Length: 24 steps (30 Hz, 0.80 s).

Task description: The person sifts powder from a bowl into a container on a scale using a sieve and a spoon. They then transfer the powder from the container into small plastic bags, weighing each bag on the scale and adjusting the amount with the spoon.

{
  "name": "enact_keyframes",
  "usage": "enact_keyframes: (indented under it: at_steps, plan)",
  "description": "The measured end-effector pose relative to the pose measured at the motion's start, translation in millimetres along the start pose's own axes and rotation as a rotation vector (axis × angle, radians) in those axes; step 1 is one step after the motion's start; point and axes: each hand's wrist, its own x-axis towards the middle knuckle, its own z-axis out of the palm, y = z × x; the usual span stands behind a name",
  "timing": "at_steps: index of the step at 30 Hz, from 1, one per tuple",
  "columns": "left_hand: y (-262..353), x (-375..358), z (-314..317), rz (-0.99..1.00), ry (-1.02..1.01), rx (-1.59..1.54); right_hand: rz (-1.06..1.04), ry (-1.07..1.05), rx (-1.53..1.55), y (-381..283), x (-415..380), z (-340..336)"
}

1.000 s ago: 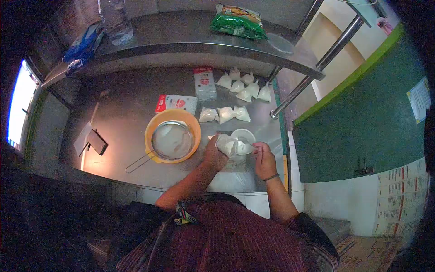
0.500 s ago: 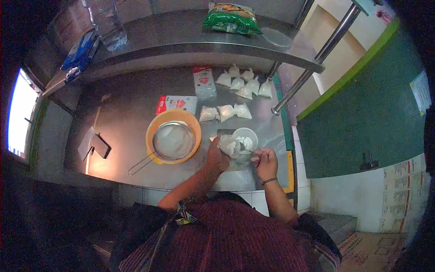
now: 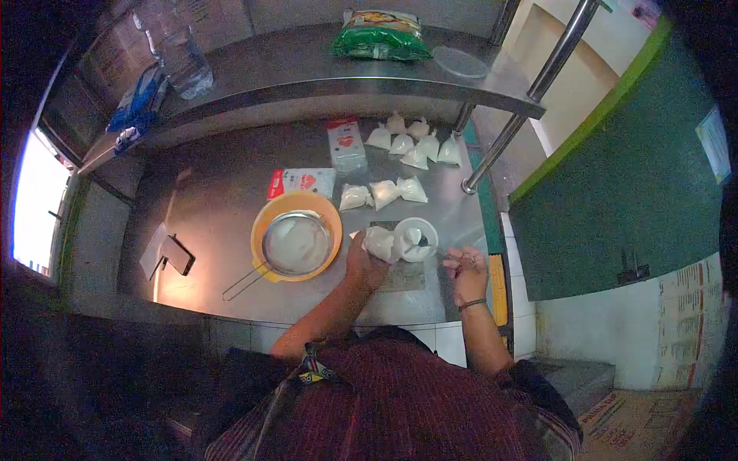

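My left hand (image 3: 364, 265) is closed round a clear plastic bag (image 3: 379, 243) with white powder in it. Right beside the bag stands a white bowl (image 3: 430, 231) holding white powder. My right hand (image 3: 467, 270) grips a spoon (image 3: 432, 247), whose head is inside the bowl. Left of my hands, a sieve (image 3: 295, 243) with white powder rests on an orange basin (image 3: 334, 223). Filled, tied bags (image 3: 384, 193) lie beyond the bowl, with several more (image 3: 416, 156) farther back.
Two red-and-white packs (image 3: 347, 146) lie on the steel table (image 3: 219, 223). A phone-like dark object (image 3: 179, 254) leans at the left. The raised shelf (image 3: 307, 86) holds a green bag (image 3: 381, 37), a clear bottle (image 3: 187, 65) and a blue pack (image 3: 138, 100).
The spoon has moved from the mouth of the bag into the bowl. My right hand has shifted slightly right, and my left hand with the bag slightly left. The camera view has shifted a little.
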Motion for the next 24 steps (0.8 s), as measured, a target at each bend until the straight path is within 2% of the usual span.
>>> enact_keyframes:
  at_steps: [2, 4, 5, 7, 8, 10, 11, 13, 17, 19, 20, 22, 24]
  plan:
    - [-12, 8, -3, -0.003, -0.015, -0.111, -0.013, -0.017, 0.009, -7, -2, -4]
    - [-10, 12, -1, -0.147, -0.011, -0.451, -0.072, -0.048, 0.017, -14, -8, -7]
    - [-9, 14, 1, -0.144, -0.011, -0.452, -0.074, -0.05, 0.016, -18, -10, -8]
    - [22, 9, 17, -0.393, 0.21, -0.976, -0.125, -0.062, 0.027, -36, -20, -3]
    - [11, 10, 11, -0.39, 0.21, -0.978, -0.127, -0.066, 0.027, -42, -25, -2]
    - [-15, 12, -3, 0.039, -0.103, -0.002, -0.108, -0.101, 0.04, -54, -33, 2]
    - [-18, 12, -4, 0.043, -0.1, -0.003, -0.11, -0.106, 0.039, -57, -37, 4]
    - [-3, 7, 2, -0.074, -0.14, -0.236, -0.082, -0.145, 0.069, -62, -44, 11]
    - [-6, 3, -4, 0.089, -0.156, -0.032, -0.132, -0.23, -0.022, -72, -55, 30]
    - [-2, 2, -5, -0.029, -0.16, -0.525, -0.213, -0.314, -0.142, -77, -59, 41]
    - [1, 3, -8, -0.016, -0.148, -0.523, -0.214, -0.332, -0.14, -81, -62, 49]
    - [19, -1, -13, -0.197, -0.024, -1.084, -0.319, -0.395, -0.248, -90, -71, 66]
    - [33, -8, -24, -0.2, 0.033, -1.046, -0.326, -0.449, -0.211, -96, -80, 86]
